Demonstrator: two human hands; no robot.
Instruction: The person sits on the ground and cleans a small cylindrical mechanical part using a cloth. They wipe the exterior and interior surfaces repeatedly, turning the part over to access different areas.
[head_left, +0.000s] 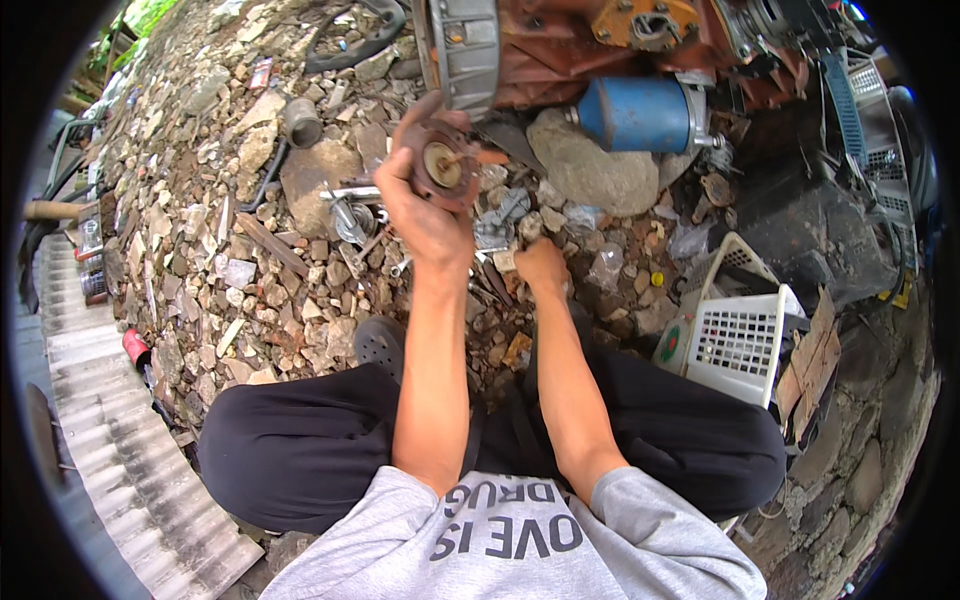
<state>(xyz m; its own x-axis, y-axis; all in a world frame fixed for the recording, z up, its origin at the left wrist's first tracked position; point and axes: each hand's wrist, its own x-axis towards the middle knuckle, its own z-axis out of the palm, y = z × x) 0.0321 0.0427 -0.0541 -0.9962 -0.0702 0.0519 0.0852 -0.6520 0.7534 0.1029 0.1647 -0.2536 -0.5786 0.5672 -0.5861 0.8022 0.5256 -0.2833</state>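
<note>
My left hand point(428, 225) is raised, its fingers wrapped round a rusty brown metal part. This round flanged part point(442, 165) has a pale ring in its centre and a short stub sticking out. Down at the rubble, my right hand point(541, 268) has its fingers bunched beside small grey stones. Whatever lies in its fingertips is hidden. Between the hands, a crumpled grey piece point(503, 215) lies on the stones. Metal wrenches point(362, 193) and a silvery metal part point(352, 222) lie left of my left hand.
Ahead stands a large rusty machine point(550, 60) with a grey ribbed housing point(470, 55). A blue cylinder point(635, 115) sits above a big stone point(590, 170). To the right is a white plastic basket point(735, 335); corrugated sheeting point(130, 430) runs along the left.
</note>
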